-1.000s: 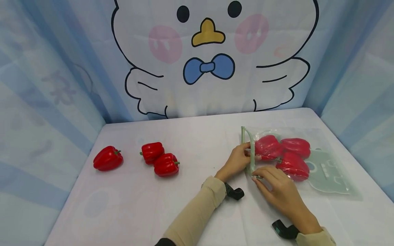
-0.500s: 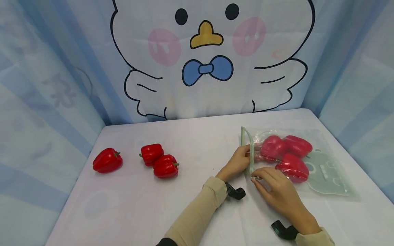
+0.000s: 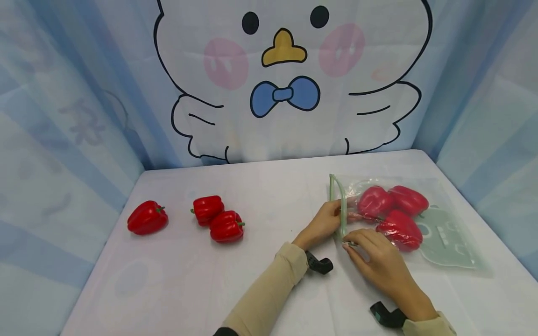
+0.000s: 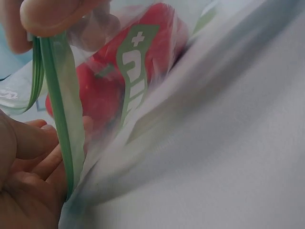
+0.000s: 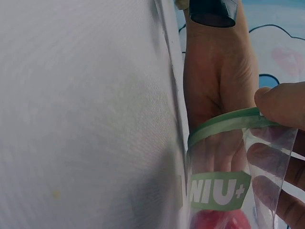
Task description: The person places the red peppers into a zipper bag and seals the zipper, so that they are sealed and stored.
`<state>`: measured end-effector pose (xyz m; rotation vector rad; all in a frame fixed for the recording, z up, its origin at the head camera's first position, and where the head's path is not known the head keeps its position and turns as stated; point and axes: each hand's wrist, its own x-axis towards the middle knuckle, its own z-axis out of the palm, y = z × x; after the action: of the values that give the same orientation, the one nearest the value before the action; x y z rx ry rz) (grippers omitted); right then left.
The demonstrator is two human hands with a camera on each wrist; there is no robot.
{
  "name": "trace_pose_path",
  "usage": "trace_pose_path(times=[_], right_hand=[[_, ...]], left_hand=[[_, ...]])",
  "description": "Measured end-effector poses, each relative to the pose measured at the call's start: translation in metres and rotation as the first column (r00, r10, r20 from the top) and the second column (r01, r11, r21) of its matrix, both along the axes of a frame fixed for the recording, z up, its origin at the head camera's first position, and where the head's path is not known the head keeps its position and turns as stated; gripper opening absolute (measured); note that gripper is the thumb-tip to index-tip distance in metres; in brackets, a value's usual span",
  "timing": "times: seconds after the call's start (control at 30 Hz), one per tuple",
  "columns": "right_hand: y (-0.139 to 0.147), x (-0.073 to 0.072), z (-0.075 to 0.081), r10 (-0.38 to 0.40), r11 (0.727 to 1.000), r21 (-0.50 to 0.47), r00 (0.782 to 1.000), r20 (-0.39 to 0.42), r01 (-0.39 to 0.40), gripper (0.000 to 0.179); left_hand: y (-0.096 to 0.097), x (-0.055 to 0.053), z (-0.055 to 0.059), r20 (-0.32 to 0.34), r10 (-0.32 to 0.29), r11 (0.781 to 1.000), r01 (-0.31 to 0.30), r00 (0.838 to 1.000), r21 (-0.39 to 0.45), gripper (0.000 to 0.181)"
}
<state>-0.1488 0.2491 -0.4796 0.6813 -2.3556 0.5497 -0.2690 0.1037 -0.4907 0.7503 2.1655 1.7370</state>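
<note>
A clear zip bag [image 3: 447,224] with a green zip edge lies on the right of the table, its mouth toward the left. Inside it are three red bell peppers, the nearest of them a glossy bell pepper [image 3: 401,229]. My left hand [image 3: 324,223] reaches into the mouth, its fingertips showing through the plastic short of the peppers; in the left wrist view the fingers [image 4: 50,164] hold nothing. With thumb and fingers, my right hand [image 3: 380,261] pinches the near corner of the zip edge; the right wrist view shows its thumb [image 5: 283,105] on the green strip.
On the left of the white table [image 3: 269,186] a single red bell pepper [image 3: 147,218] lies apart. Two more, a bell pepper [image 3: 208,210] and another bell pepper [image 3: 227,227], touch each other nearer the middle. A printed curtain [image 3: 286,130] stands behind the table.
The bell pepper nearest the bag's mouth has moved to the right, deeper into the bag, away from my left fingertips. My right hand keeps its pinch on the zip edge.
</note>
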Motion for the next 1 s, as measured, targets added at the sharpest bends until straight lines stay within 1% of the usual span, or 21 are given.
trace_pose_path(times=[0.1, 0.17, 0.27, 0.37, 0.5, 0.53, 0.57, 0.67, 0.7, 0.8, 0.87, 1.0], right_hand=[[0.0, 0.001, 0.0, -0.004, 1.0, 0.004, 1.0, 0.001, 0.004, 0.063], [-0.001, 0.002, 0.0, -0.004, 1.0, 0.006, 1.0, 0.003, 0.004, 0.063], [-0.001, 0.003, 0.0, -0.007, 1.0, 0.011, 1.0, 0.001, 0.007, 0.063], [-0.001, 0.003, 0.001, -0.011, 1.0, 0.011, 1.0, -0.001, 0.011, 0.063], [-0.001, 0.003, 0.003, -0.015, 1.0, 0.017, 1.0, 0.002, 0.015, 0.062], [0.0, 0.003, 0.003, -0.016, 1.0, 0.019, 1.0, 0.005, 0.016, 0.059], [0.0, 0.003, 0.004, -0.015, 1.0, 0.023, 1.0, 0.011, 0.015, 0.053], [0.0, 0.003, 0.004, -0.017, 0.999, 0.029, 1.0, 0.021, 0.017, 0.024], [0.0, 0.003, 0.005, -0.019, 0.999, 0.031, 1.0, 0.022, 0.019, 0.022], [0.0, 0.003, 0.005, -0.022, 0.999, 0.031, 0.999, 0.026, 0.022, 0.038], [0.0, 0.003, 0.005, -0.023, 0.999, 0.031, 0.999, 0.026, 0.022, 0.037], [0.001, 0.004, 0.004, -0.014, 1.0, 0.014, 0.999, 0.035, 0.014, 0.034]], left_hand=[[-0.005, 0.002, -0.001, -0.014, -0.003, 1.0, 0.003, 1.0, -0.005, 0.039], [-0.01, 0.003, -0.002, 0.0, -0.017, 1.0, 0.017, 1.0, 0.01, 0.039], [-0.018, 0.005, -0.001, -0.002, -0.022, 1.0, 0.022, 1.0, 0.015, 0.039], [-0.027, 0.007, 0.001, 0.0, -0.008, 1.0, 0.008, 1.0, 0.021, 0.04], [-0.038, 0.011, 0.004, 0.036, 0.021, 0.998, -0.023, 0.999, 0.056, 0.04], [-0.041, 0.012, 0.006, 0.042, 0.031, 0.998, -0.033, 0.999, 0.062, 0.04], [-0.044, 0.012, 0.007, 0.052, 0.042, 0.996, -0.046, 0.998, 0.071, 0.039], [-0.051, 0.014, 0.012, 0.066, 0.081, 0.993, -0.086, 0.995, 0.084, 0.037], [-0.054, 0.015, 0.013, 0.073, 0.092, 0.991, -0.098, 0.993, 0.086, 0.036], [-0.061, 0.018, 0.019, 0.109, 0.111, 0.988, -0.121, 0.988, 0.094, 0.035], [-0.067, 0.02, 0.022, 0.135, 0.121, 0.988, -0.133, 0.983, 0.08, 0.035], [-0.077, 0.023, 0.027, 0.179, 0.123, 0.989, -0.135, 0.976, 0.053, 0.035]])
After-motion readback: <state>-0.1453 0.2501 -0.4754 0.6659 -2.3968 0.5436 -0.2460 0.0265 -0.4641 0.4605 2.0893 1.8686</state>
